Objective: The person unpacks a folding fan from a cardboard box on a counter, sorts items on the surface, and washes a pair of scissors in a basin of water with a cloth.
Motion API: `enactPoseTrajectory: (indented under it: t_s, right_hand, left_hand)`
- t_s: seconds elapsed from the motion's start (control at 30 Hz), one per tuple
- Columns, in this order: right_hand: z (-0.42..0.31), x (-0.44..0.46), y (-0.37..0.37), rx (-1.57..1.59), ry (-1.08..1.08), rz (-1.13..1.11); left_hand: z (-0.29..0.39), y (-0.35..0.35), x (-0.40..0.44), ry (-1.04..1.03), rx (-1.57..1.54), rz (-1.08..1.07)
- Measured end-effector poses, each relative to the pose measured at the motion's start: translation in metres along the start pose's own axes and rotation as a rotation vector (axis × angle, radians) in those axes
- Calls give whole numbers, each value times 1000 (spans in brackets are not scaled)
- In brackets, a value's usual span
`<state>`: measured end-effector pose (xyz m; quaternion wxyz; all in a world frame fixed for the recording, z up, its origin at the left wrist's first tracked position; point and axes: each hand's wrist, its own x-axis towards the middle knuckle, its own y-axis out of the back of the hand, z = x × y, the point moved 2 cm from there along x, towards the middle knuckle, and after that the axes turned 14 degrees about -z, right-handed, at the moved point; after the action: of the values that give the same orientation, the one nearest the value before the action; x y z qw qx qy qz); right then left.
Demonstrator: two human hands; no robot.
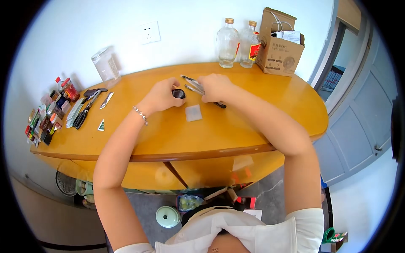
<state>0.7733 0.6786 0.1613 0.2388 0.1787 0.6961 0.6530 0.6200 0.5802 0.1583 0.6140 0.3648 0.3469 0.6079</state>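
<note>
My left hand (161, 95), with a bracelet at its wrist, is closed around a small round black object (179, 93), perhaps a cap or small jar. My right hand (215, 87) is closed over slim dark pen-like tools (195, 86). Their light tips point to the left, and a black end shows below the palm. How many the fingers grip is hidden. Between the hands and nearer the table's front lies a small translucent square (193, 113), touched by neither hand.
On the wooden table (185, 139), pliers (86, 110), small packets and several jars (70, 90) stand at left. A clear plastic jar (105, 65) is near the wall. Two glass bottles (228, 44) and a cardboard box (282, 50) stand at back right. A pot (168, 216) sits below.
</note>
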Motion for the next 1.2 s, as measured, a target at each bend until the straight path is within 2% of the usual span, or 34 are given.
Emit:
enactPoseTrajectory:
  t_s: [0.2, 0.3, 0.4, 0.43, 0.53, 0.73, 0.77, 0.87, 0.97, 1.0, 1.07, 1.17, 1.2]
  right_hand:
    - [10, 22, 10, -146, -150, -199]
    - [19, 28, 16, -125, -180, -158]
    - [23, 34, 34, -163, -135, -258]
    - [26, 40, 37, -126, -41, -251]
    - [30, 71, 26, 140, -90, 15]
    - [6, 76, 15, 32, -246, -171]
    - [2, 70, 21, -4, -199, -235]
    - [17, 72, 24, 266, -45, -215]
    - [36, 56, 22, 1104, 146, 66]
    - [39, 47, 19, 1208, 213, 189]
    - [43, 26, 5, 1408, 352, 443]
    - [56, 14, -32, 1429, 339, 413]
    - [59, 11, -35, 1346, 324, 356]
  left_hand:
    - [-17, 10, -18, 40, 39, 91]
    - [-21, 9, -21, 50, 35, 135]
    - [-22, 10, -24, 72, 13, 164]
    - [-24, 11, -24, 78, 6, 171]
    - [-29, 12, -25, 41, -1, 200]
    - [-28, 13, -34, 77, -6, 203]
    - [-28, 13, -34, 69, -15, 208]
    - [-31, 9, -31, 33, -84, 200]
    - [-24, 10, -24, -22, -198, 138]
    - [-13, 13, -23, -23, -212, 105]
    - [1, 14, -17, -31, -217, 59]
    - [10, 9, -3, -47, -205, 17]
    - [9, 5, 5, -52, -206, -2]
